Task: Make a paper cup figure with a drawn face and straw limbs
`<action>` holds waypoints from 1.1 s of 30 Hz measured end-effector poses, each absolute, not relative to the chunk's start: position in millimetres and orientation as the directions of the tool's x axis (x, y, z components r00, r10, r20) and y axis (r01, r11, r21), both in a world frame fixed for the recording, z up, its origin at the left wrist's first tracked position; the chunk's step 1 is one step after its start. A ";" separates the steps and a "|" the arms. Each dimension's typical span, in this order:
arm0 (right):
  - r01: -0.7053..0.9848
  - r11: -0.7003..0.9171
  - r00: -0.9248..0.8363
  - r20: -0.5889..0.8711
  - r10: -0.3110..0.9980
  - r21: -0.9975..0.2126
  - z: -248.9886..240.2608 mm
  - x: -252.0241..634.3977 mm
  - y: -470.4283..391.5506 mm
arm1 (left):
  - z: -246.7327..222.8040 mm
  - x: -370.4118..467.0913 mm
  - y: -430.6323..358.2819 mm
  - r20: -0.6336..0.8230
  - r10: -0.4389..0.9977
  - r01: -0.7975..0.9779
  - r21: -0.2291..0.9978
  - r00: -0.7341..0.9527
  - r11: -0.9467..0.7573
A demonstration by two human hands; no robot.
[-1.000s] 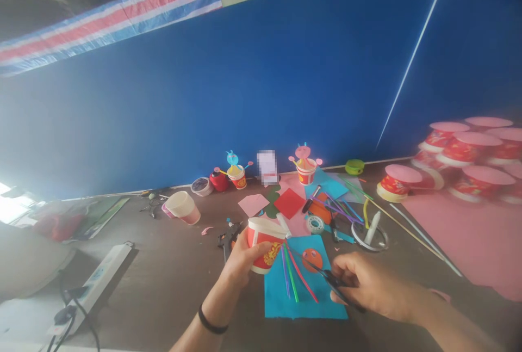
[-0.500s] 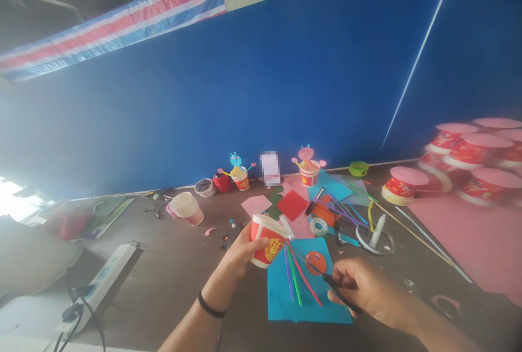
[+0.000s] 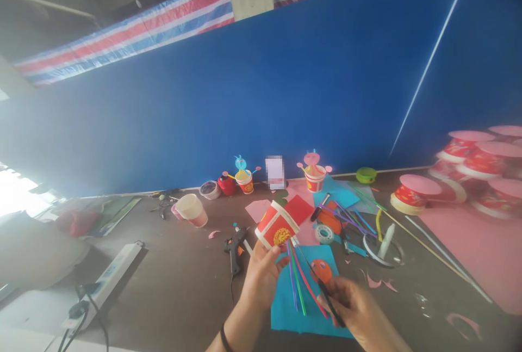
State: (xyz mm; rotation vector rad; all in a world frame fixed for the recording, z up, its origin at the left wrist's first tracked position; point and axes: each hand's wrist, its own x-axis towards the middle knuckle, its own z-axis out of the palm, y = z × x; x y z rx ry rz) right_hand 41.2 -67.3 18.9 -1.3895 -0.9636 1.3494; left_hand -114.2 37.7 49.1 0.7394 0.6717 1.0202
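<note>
My left hand [image 3: 263, 270] is closed around a red and white paper cup [image 3: 277, 224] with a gold print, tilted over the table. In my right hand [image 3: 346, 308] is a pair of dark-handled scissors [image 3: 326, 293], its blades pointing up and left toward the cup's lower edge. Whether the blades touch the cup I cannot tell. Beneath lies a blue sheet of paper [image 3: 285, 316]. Purple, green and red pipe cleaners [image 3: 300, 292] rest on it, as does an orange paper disc with eyes [image 3: 321, 270], partly behind my right hand.
A black glue gun [image 3: 235, 248] lies left of the cup. Two cup figures [image 3: 245, 180] stand by the blue wall. Tape [image 3: 324, 233], coloured paper and more pipe cleaners spread to the right. Pink-topped cups [image 3: 416, 191] are grouped far right; a power strip [image 3: 108, 281] sits left.
My left hand has turned the cup so that it tips over, with the hand now below it. My right hand has brought the scissors closer to the cup. The view has shifted slightly.
</note>
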 end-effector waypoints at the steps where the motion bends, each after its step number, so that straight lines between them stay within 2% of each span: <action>1: -0.051 -0.247 0.083 -0.251 0.965 -0.968 16.4 39.3 -68.4 | 49.3 -109.7 36.0 -0.170 0.930 -0.518 0.790 0.327 0.327; 5: 0.049 -0.250 0.112 -0.243 0.964 -0.967 10.6 36.9 -73.6 | 51.5 -104.1 40.1 -0.239 0.942 -0.515 0.791 0.237 0.330; 13: 0.043 -0.310 0.087 -0.305 0.948 -0.950 14.6 39.7 -82.0 | 63.1 -115.4 45.9 -0.157 0.960 -0.362 0.902 0.233 0.236; 21: 0.113 -0.210 0.090 -0.200 0.976 -0.971 31.4 33.6 -74.7 | 62.8 -107.6 37.7 -0.199 0.953 -0.428 0.859 0.229 0.283; 24: 0.120 -0.174 0.038 -0.170 0.985 -0.978 39.8 34.8 -68.7 | 62.5 -104.4 31.9 -0.198 0.945 -0.428 0.854 0.260 0.296; 29: 0.132 -0.088 -0.031 -0.093 0.995 -0.987 40.7 40.6 -59.5 | 65.9 -103.1 25.9 -0.177 0.955 -0.359 0.897 0.239 0.256; 33: 0.216 -0.066 -0.030 -0.074 0.997 -0.974 42.5 43.2 -55.8 | 68.1 -103.1 23.8 -0.154 0.963 -0.314 0.924 0.222 0.220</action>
